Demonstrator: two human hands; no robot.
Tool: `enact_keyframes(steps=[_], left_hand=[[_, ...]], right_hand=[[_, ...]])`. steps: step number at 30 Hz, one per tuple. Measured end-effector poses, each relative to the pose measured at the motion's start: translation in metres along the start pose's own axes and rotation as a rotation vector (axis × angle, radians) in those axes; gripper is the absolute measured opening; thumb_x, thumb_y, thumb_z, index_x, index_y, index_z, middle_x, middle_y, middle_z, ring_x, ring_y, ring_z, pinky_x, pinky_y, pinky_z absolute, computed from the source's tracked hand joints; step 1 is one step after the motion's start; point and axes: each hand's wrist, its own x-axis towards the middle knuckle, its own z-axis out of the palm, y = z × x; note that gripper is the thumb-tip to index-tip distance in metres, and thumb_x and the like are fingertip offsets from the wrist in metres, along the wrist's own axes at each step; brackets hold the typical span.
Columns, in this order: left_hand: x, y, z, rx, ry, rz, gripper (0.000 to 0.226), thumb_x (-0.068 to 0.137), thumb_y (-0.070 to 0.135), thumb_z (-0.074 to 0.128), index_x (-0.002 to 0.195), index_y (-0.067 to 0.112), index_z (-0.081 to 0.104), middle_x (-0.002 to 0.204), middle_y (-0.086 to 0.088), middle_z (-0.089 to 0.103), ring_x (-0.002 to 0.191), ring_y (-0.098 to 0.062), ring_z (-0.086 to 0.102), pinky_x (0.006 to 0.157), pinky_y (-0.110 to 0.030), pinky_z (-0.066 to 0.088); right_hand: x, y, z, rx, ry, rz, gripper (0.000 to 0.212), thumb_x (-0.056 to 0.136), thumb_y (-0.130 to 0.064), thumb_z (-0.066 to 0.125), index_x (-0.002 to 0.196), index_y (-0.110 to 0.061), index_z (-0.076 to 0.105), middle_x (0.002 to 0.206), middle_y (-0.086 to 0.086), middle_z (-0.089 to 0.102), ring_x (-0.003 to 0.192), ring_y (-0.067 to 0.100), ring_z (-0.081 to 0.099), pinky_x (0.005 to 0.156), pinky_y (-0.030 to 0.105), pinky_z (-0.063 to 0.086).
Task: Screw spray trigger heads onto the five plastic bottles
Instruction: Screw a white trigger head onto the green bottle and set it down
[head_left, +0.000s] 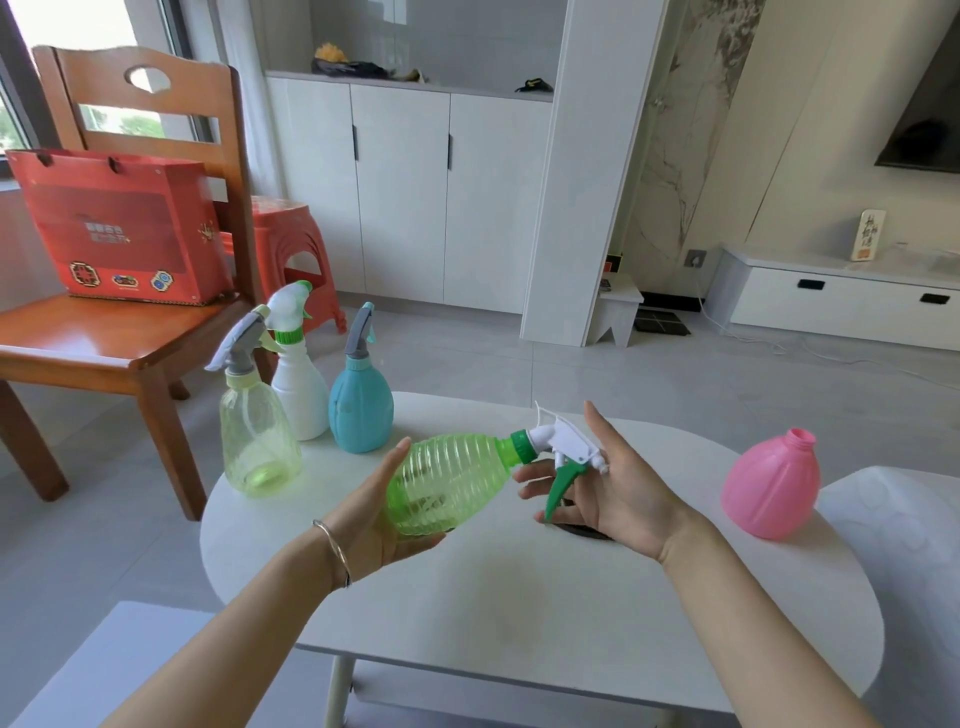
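While a red bag (119, 228) sits on the chair (104, 343) far left, I see a yellow bottle (257, 431), white bottle (298, 389) and blue bottle (361, 410), each with a spray head on, grouped at the table (519, 597) edge. The left hand (374, 525) cups the green bottle (452, 483), tilted above the table, a trigger head (563, 452) on its neck. The right hand (618, 488), fingers spread, touches that head; the pink bottle (771, 486) stands open-necked at right.

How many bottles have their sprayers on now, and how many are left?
Three look done: the clear bottle, white bottle and blue bottle stand with spray heads on. The left hand holds the green bottle, its spray head on the neck by the open right hand. The pink bottle has none yet.
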Motion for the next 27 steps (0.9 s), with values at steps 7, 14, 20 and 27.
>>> enact_keyframes(steps=[7, 14, 20, 27], left_hand=[[0.000, 0.000, 0.007, -0.144, -0.074, 0.070, 0.061, 0.065, 0.052, 0.067, 0.114, 0.017, 0.061, 0.114, -0.018, 0.066, 0.086, -0.032, 0.070, 0.058, -0.036, 0.060], [-0.005, -0.002, 0.012, -0.058, -0.205, 0.026, 0.064, 0.073, 0.052, 0.060, 0.122, 0.011, 0.058, 0.107, -0.017, 0.069, 0.090, -0.032, 0.070, 0.070, -0.042, 0.060], [-0.011, -0.002, 0.019, 0.257, -0.146, 0.025, 0.077, 0.070, 0.074, 0.039, 0.118, 0.016, 0.056, 0.089, -0.011, 0.071, 0.065, -0.021, 0.067, 0.053, -0.027, 0.055], [-0.011, 0.002, 0.025, 0.190, -0.211, 0.078, 0.078, 0.065, 0.068, 0.049, 0.126, 0.020, 0.054, 0.124, -0.010, 0.062, 0.101, -0.028, 0.068, 0.075, -0.042, 0.059]], right_hand=[[0.008, 0.003, 0.019, -0.026, 0.165, -0.250, 0.029, 0.076, -0.033, 0.071, 0.101, -0.020, 0.064, 0.085, 0.003, 0.063, 0.075, 0.014, 0.063, 0.063, 0.029, 0.054], [0.021, 0.017, 0.031, -0.068, 0.472, -0.456, 0.043, 0.070, -0.024, 0.071, 0.110, -0.009, 0.064, 0.105, 0.007, 0.069, 0.104, 0.016, 0.065, 0.081, 0.026, 0.056], [0.017, 0.011, 0.026, -0.089, 0.405, -0.524, 0.038, 0.070, -0.018, 0.071, 0.105, -0.005, 0.064, 0.095, 0.006, 0.072, 0.092, 0.014, 0.071, 0.073, 0.022, 0.055], [0.015, 0.014, 0.021, -0.028, 0.470, -0.535, 0.041, 0.068, -0.020, 0.073, 0.105, -0.005, 0.064, 0.098, 0.008, 0.070, 0.098, 0.020, 0.069, 0.073, 0.024, 0.056]])
